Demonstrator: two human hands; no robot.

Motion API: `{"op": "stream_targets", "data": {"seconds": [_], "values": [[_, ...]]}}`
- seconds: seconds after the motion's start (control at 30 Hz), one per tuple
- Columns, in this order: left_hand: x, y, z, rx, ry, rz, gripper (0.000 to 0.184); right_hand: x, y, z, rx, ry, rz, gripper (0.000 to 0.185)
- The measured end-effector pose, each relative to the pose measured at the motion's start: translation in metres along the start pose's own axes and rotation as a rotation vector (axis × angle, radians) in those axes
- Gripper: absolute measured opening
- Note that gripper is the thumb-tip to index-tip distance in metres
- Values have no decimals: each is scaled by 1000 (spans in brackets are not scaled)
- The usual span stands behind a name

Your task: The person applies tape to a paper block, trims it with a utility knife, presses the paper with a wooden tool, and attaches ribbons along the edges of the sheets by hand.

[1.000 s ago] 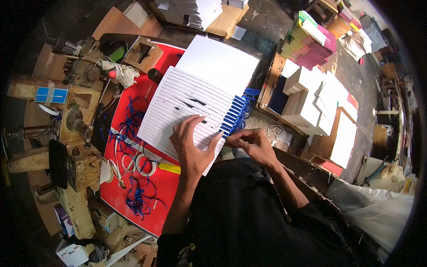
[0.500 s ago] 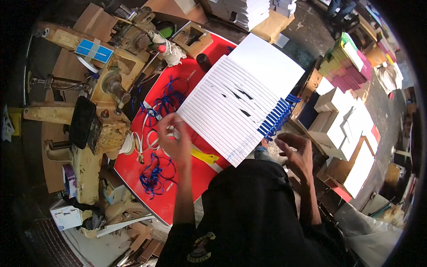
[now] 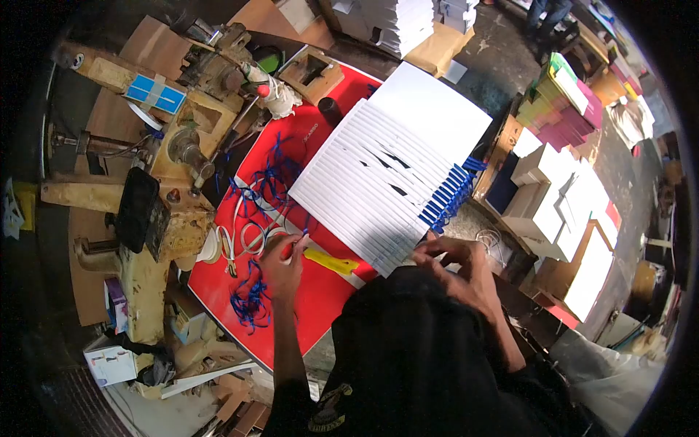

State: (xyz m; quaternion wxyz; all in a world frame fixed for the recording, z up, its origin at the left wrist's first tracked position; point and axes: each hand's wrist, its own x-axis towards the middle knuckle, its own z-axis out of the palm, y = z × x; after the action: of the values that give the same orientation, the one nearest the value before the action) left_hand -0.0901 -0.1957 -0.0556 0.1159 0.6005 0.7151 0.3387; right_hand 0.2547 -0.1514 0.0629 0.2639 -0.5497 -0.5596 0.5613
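A fanned row of white booklets overlaps across the red table top. Blue ribbon ends stick out along its right edge. My right hand is at the row's near corner, fingers bent together against the nearest booklet; what lies between them is hidden. Over the red surface, my left hand is closed in a pinch, with a small bluish bit at its fingertips that is too small to name. Just right of it lies a yellow strip. Loose blue ribbon is tangled below it, with more blue ribbon above.
A worn cream-coloured machine stands on the left. White rolls of tape lie by my left hand. Boxes of white paper fill the right side. Stacked white paper stands at the back, where a person's legs show.
My left hand has moved down and slightly right, its fingers now pinched. My right hand has come left and down from beside the ribbon ends to the booklets' near corner.
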Motion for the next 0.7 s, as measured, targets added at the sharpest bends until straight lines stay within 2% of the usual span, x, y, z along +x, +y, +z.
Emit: {"op": "stream_targets", "data": {"seconds": [0.07, 0.1, 0.17, 0.2, 0.23, 0.27, 0.37, 0.5, 0.53, 0.63, 0.7], "values": [[9, 65, -42, -37, 69, 46, 13, 4, -1, 8, -30, -115, -99, 23], [6, 85, -57, -84, -9, 43, 13, 7, -2, 12, -40, -172, -150, 24], [0, 109, -67, -144, -88, 44, 13, 7, -18, 23, 130, -280, -96, 25], [-4, 119, -66, -280, -161, 99, 14, 7, -23, 28, 184, -312, -75, 26], [-8, 128, -63, -415, -235, 154, 15, 8, -23, 33, 323, -343, -64, 25], [-11, 139, -61, -426, -239, 157, 15, 8, -22, 34, 464, -372, -53, 24], [-21, 160, -45, -492, -351, 144, 16, 5, -22, 19, 527, -384, -49, 21], [-38, 160, -21, -572, -495, 20, 16, -12, -19, -7, 688, -290, 52, 22], [-38, 164, -16, -576, -534, 40, 15, -19, -23, -9, 724, -168, 88, 23], [-41, 164, -1, -564, -596, 107, 15, -21, -6, -20, 748, -67, 71, 23], [-46, 157, 8, -552, -621, 155, 15, -18, 12, -26, 749, -102, 56, 21]]}}
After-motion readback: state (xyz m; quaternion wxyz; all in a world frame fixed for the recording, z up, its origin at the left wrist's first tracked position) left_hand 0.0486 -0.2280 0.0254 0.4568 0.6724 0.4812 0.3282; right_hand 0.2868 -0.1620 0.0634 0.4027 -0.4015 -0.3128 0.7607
